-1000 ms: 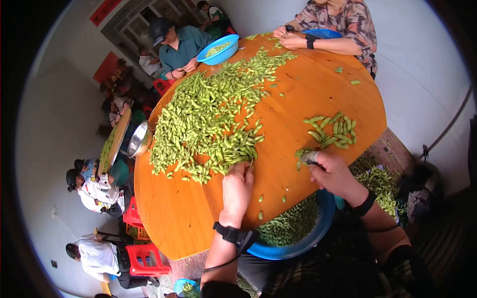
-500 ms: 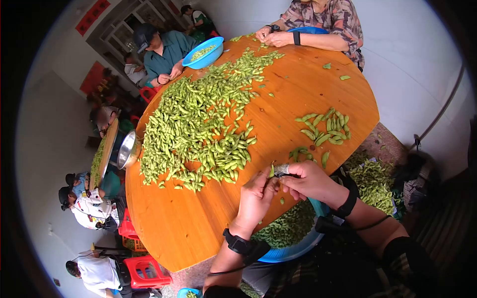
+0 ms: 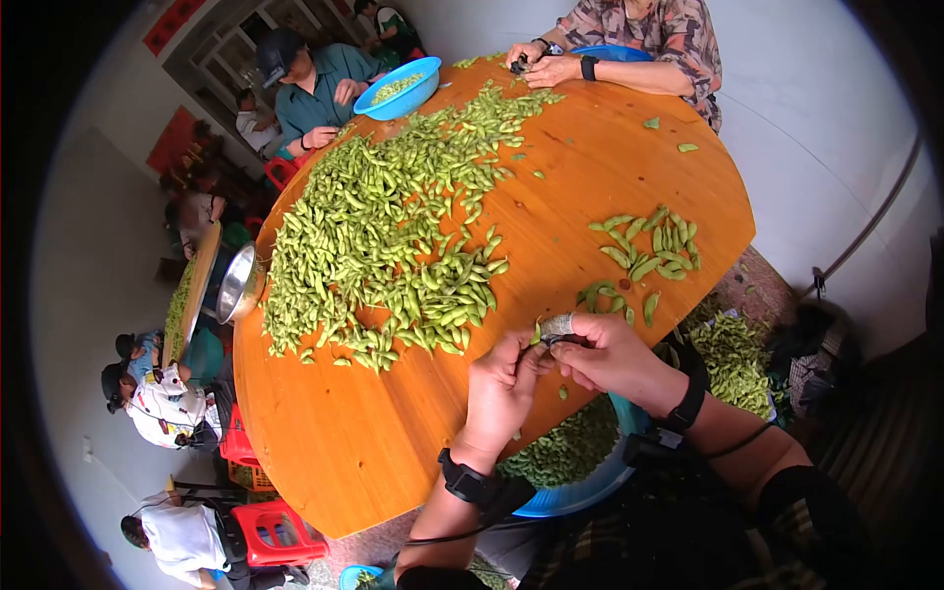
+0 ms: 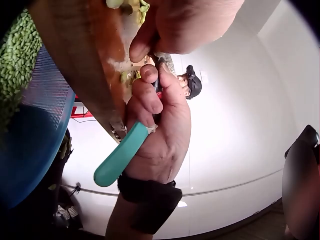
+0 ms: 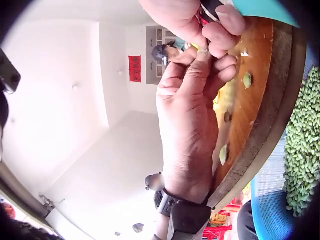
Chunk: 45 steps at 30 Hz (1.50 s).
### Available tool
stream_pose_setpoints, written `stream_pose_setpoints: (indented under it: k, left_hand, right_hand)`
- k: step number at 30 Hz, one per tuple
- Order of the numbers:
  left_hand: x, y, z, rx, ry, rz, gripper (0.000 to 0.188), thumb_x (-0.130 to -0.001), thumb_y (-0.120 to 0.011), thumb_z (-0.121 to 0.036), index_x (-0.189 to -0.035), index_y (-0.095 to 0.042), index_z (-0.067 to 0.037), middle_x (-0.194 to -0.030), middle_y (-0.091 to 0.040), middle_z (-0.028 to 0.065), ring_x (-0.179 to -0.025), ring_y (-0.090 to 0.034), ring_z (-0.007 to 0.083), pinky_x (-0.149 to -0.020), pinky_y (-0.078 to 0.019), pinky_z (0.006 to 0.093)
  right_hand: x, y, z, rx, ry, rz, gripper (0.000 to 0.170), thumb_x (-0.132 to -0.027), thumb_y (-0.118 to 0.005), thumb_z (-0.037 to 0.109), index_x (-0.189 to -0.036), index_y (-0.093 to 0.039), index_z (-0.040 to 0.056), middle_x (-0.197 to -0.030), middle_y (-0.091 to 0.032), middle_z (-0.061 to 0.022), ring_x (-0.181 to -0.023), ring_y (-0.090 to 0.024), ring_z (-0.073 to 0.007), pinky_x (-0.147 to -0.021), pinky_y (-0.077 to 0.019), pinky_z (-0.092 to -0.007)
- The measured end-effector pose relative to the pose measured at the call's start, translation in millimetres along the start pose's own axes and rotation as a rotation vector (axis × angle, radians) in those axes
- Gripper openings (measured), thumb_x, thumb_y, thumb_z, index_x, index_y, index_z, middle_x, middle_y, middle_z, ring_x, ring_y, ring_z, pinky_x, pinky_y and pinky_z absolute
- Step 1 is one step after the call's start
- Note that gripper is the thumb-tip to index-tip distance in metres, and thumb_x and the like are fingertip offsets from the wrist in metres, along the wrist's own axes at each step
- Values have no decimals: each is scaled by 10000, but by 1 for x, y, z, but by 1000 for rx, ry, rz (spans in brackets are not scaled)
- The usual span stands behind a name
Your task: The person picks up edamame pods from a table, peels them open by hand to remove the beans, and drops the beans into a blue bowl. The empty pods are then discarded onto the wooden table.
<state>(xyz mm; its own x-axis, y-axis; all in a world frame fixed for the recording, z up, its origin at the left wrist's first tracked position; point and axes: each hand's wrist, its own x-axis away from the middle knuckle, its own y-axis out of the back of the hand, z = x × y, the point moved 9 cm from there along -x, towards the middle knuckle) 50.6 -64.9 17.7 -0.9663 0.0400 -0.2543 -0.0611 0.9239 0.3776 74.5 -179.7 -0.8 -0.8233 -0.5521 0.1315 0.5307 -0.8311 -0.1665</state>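
My left hand (image 3: 497, 388) pinches a green soybean pod (image 3: 537, 334) between thumb and fingers at the table's near edge. Right against it is my right hand (image 3: 619, 364), which grips a tool by its teal handle (image 4: 120, 157); the fingers hide most of its working end. A grey wrap (image 3: 558, 325) covers one digit of the right hand. Below both hands stands a blue basket (image 3: 590, 500) holding many shelled green beans (image 3: 560, 447). A large heap of pods (image 3: 383, 236) spreads over the wooden table (image 3: 364, 442), beyond the left hand.
A small group of pods (image 3: 654, 246) lies to the right on the table. Two people sit across it, one by a blue basin (image 3: 408, 98). A metal bowl (image 3: 236, 285) stands at the left edge. More pods (image 3: 733, 359) lie low at the right.
The left hand has left the heap's near edge and the right hand has come in from the small pod group. They meet at the pod, nearly unmoved over the last half second.
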Motion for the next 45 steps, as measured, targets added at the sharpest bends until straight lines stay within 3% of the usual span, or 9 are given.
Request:
stream_pose_setpoints:
  k: [6, 8, 14, 19, 22, 27, 35, 39, 45]
  left_hand:
    - [-4, -2, 18, 478, 243, 42, 164, -962, -501, -31, -1105, -556, 25, -847, -656, 75, -746, -654, 139, -658, -554, 253]
    - [-2, -5, 23, 595, 336, 50, 167, -969, -497, -46, -1114, -547, 21, -850, -648, 70, -737, -644, 136, -654, -550, 252]
    - [-1, -2, 9, 37, 89, 53, 118, -950, -490, -34, -1064, -492, -5, -806, -624, 85, -655, -622, 155, -535, -490, 283]
    - [0, -2, -6, -391, 72, -12, 248, -831, -495, 20, -1078, -511, 5, -853, -611, 225, -768, -614, 421, -654, -509, 447]
    - [8, 11, -23, -474, -76, -37, 235, -842, -475, 8, -1071, -524, 0, -976, -603, 258, -880, -590, 461, -744, -490, 497]
    - [37, 36, -16, -587, -8, -61, 195, -819, -519, 20, -999, -588, -9, -972, -577, 185, -941, -558, 391, -843, -473, 437]
    - [41, 8, -50, -530, -184, 97, 170, -741, -587, 17, -903, -625, -15, -944, -607, 144, -940, -558, 353, -841, -478, 416]
    - [-9, 63, -28, -864, -113, -244, 187, -781, -618, -19, -968, -621, -18, -945, -570, 165, -910, -561, 362, -789, -491, 430]
    - [-33, 73, 0, -939, 10, -225, 132, -797, -630, -33, -928, -619, -25, -917, -572, 172, -829, -589, 383, -723, -499, 433]
  right_hand:
    - [0, 0, -1, -60, -58, 4, 112, -907, -523, 41, -971, -610, 14, -641, -551, 8, -491, -488, -44, -428, -371, -210]
    - [0, 2, 6, 96, 90, -68, 128, -902, -526, 40, -984, -617, 4, -650, -563, 11, -486, -493, -48, -430, -383, -216]
    - [9, -5, 13, 196, 123, -87, 200, -880, -537, 33, -1055, -628, -6, -655, -592, -19, -500, -517, -52, -459, -421, -226]
    - [10, -6, 11, 231, 194, -114, 204, -868, -541, 31, -1046, -634, -5, -652, -595, -24, -517, -496, -53, -483, -422, -234]
    - [8, 13, 12, 159, 158, -177, 193, -857, -541, 22, -1023, -635, -4, -658, -593, -19, -515, -479, -63, -490, -419, -241]
    - [12, 85, 8, 260, 108, -313, 183, -891, -508, 44, -1036, -611, 1, -666, -557, -18, -558, -500, -56, -480, -405, -244]
    - [15, 90, 11, 361, 147, -287, 109, -905, -534, 78, -954, -574, -11, -646, -553, -31, -475, -485, -76, -453, -401, -258]
    - [17, 91, 10, 293, 148, -275, 94, -910, -515, 83, -894, -546, -5, -653, -563, -38, -479, -505, -82, -455, -407, -257]
    - [17, 93, 8, 293, 118, -257, 122, -915, -494, 96, -923, -557, -7, -664, -573, -36, -487, -515, -82, -460, -420, -246]
